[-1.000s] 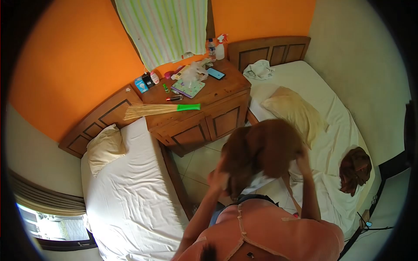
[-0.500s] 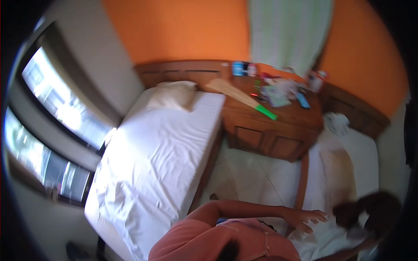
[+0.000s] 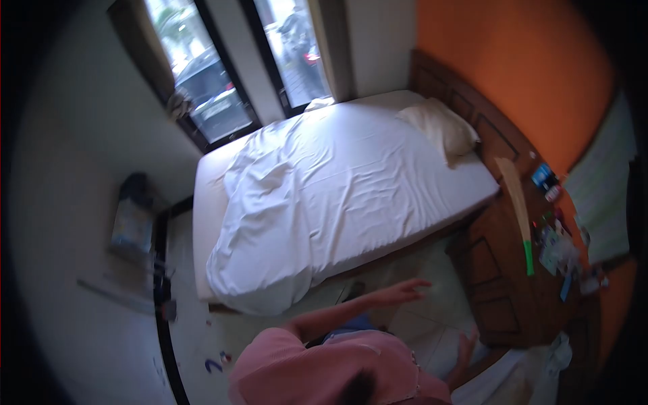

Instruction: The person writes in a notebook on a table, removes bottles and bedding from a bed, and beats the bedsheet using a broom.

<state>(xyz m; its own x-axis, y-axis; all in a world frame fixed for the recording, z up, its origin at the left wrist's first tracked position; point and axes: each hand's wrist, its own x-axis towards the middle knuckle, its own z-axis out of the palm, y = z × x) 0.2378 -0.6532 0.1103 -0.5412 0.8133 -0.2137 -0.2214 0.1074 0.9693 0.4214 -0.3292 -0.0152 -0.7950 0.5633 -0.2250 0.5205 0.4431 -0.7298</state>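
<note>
My left hand (image 3: pixel 403 292) hangs bare over the floor (image 3: pixel 420 324), fingers loosely spread, with nothing in it. My right hand (image 3: pixel 465 350) is lower and off to the right, its fingers raised and apart; it is blurred, but I see nothing in it either.

The sheet (image 3: pixel 351 182) lies just beyond my left hand, spread over the bed (image 3: pixel 204 233), and neither hand touches it. Straight ahead of that hand it is drawn fairly flat with small creases; farther left it gathers into loose folds and droops over the bed's near edge. Past those folds a bare end of the bed shows.

The pillow (image 3: pixel 439 131) sits well ahead of my left hand, near the headboard (image 3: pixel 503 138). The window (image 3: pixel 214 77) is farther off, ahead and to the left.

To the right of my left hand, and ahead of my right, stands the counter (image 3: pixel 545 297). The broom (image 3: pixel 515 196) lies on it, green handle toward me. Beyond the broom are a plastic bag (image 3: pixel 563 256), a phone (image 3: pixel 565 287) and a blue box (image 3: pixel 541 174).

Just right of my right hand is the second bed (image 3: pixel 496 371), with a pale cloth (image 3: pixel 559 352) near its head.
</note>
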